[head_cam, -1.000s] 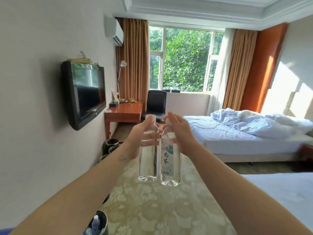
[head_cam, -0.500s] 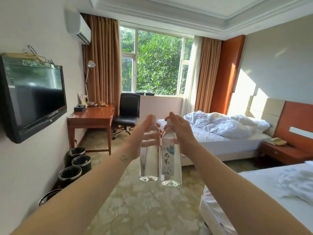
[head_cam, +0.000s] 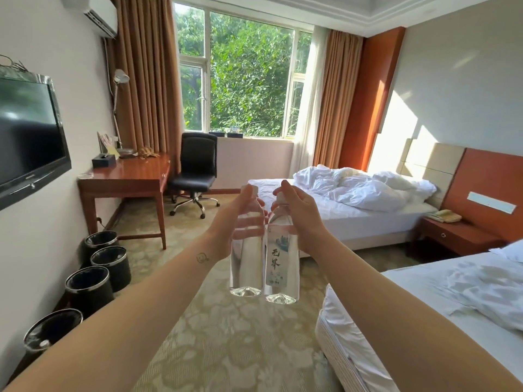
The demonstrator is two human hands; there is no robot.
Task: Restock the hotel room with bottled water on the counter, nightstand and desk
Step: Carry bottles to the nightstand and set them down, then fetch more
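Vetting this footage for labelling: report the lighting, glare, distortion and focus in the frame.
Head view: sun through the window lays bright patches on the headboard and wall; head view: the TV shows a pale reflection; head view: the wide lens stretches both forearms; the clear bottle in the left hand and labelled bottle in the right hand look sharp.

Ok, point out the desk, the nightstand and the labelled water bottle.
desk (head_cam: pixel 135 172): head view, bare wooden top.
nightstand (head_cam: pixel 467 233): head view, bare top surface.
labelled water bottle (head_cam: pixel 278 258): head view, on its label.
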